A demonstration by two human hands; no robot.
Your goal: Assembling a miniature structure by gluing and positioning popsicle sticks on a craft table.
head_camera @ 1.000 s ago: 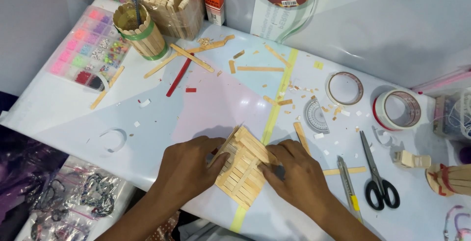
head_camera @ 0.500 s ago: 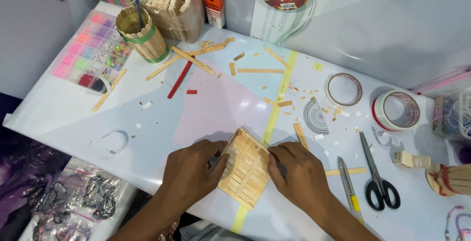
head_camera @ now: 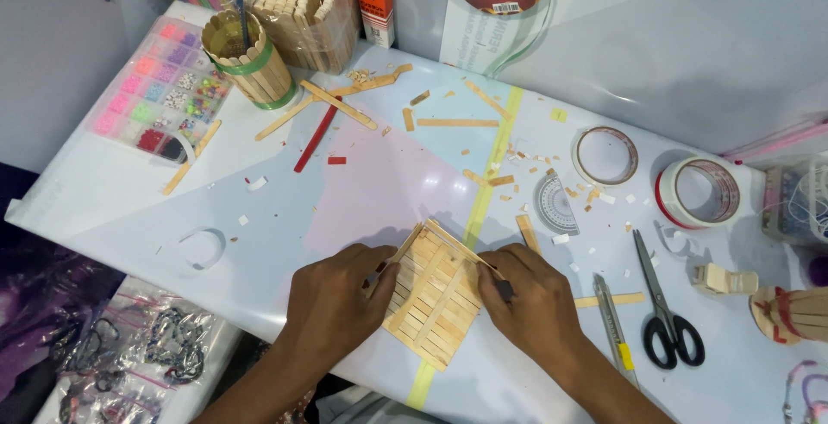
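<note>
While both hands press in from either side, a flat panel of pale wooden craft sticks (head_camera: 431,295) lies on the glossy pastel surface (head_camera: 285,191), near its front edge. Its sticks run side by side like slats, with a few crossing sticks laid over them and a thin stick raised along the far edge. The left hand (head_camera: 332,303) rests at the panel's left side, fingers curled and pinching its near corner. The right hand (head_camera: 526,299) sits at the right side, fingertips gripping the far right corner. A strip of yellow tape (head_camera: 483,191) runs up the surface beneath the panel. Just right of the right hand lie a slim craft knife (head_camera: 614,325) and black-handled scissors (head_camera: 664,312). Farther back sit two tape rolls (head_camera: 699,191), a small clear protractor (head_camera: 556,204) and scattered wood offcuts. At the far left stand a round stick-built cup (head_camera: 246,62) and a clear bead organiser (head_camera: 155,87) of bright beads
</note>
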